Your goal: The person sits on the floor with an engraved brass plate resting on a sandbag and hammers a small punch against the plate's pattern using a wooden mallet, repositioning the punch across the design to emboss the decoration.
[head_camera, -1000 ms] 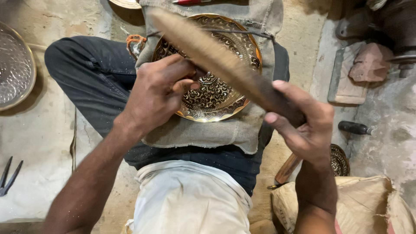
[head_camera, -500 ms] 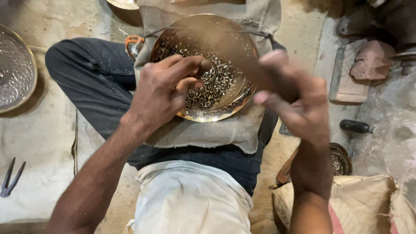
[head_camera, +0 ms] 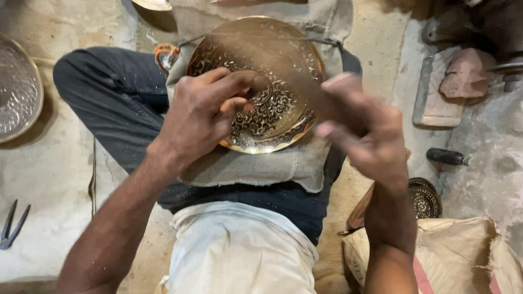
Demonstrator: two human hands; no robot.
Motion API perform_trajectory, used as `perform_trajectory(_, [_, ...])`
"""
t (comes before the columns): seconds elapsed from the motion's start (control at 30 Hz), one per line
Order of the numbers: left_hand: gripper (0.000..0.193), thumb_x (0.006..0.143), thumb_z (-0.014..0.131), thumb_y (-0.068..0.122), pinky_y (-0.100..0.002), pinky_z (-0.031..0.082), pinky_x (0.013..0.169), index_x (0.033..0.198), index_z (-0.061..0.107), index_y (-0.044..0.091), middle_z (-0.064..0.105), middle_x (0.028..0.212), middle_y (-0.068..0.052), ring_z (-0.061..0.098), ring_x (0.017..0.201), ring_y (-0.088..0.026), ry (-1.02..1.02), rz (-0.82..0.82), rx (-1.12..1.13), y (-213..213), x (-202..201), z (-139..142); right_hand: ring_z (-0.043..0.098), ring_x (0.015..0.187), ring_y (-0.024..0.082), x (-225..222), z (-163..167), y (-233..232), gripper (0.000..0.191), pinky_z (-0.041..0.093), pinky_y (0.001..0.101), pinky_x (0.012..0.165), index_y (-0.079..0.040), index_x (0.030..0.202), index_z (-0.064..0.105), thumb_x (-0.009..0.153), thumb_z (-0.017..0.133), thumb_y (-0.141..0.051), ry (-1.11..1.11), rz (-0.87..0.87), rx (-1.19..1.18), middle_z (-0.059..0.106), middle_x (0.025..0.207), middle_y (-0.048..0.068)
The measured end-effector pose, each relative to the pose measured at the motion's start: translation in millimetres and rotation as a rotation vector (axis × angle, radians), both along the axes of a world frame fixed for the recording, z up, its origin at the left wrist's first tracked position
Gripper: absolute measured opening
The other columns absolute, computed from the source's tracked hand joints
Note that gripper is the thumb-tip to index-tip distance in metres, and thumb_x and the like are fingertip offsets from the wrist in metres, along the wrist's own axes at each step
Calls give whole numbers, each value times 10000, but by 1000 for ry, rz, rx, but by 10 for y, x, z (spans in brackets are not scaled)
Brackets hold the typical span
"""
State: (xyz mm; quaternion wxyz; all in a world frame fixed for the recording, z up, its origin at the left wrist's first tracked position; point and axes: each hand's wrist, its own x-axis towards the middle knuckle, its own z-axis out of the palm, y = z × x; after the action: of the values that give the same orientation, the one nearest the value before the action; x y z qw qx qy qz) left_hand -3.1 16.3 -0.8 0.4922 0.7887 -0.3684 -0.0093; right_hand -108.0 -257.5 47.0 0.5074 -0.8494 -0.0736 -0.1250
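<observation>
Swung down since before, right hand [head_camera: 362, 128] blurs, grip unclear; left fingers [head_camera: 234, 90] press brass plate [head_camera: 272, 81].

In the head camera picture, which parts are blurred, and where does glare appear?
Head view: the right hand is smeared by motion blur, so its grip is unclear; the left hand and the engraved brass plate beneath it look sharp; glare brightens the plate's upper rim; light is soft, with faint shadows.

Dark trousers [head_camera: 109, 109], white shirt [head_camera: 239, 250], bare forearms.

Engraved brass plate [head_camera: 272, 81], tilted on lap cloth [head_camera: 256, 166]
</observation>
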Motion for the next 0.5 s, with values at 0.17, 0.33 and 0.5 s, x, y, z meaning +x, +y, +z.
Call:
perform_trajectory(0.17, [319,943,756,17,-283,631,668,1253,699,62,731,989,-91,739,798,-164,16,-15,-11,-8,11,-23,726,902,97,-24,14,33,509,668,231,720,-131,1448,543,1052,811,-308,-151,-52,199,624,1331,45])
perform_trajectory(0.33, [289,942,769,40,-287,629,662,1221,699,63,744,1048,-96,743,798,-167,21,-22,21,7,30,-8,731,921,165,-77,20,33,522,620,290,814,-34,1405,596,997,845,-243,-51,8,-162,738,1136,121])
perform_trajectory(0.5, [296,933,780,47,-317,614,630,1219,710,81,733,953,-91,731,771,-178,29,-17,40,-10,23,13,696,835,111,-97,-48,14,606,616,250,679,-65,1403,487,949,825,-281,9,-50,29,611,1275,51])
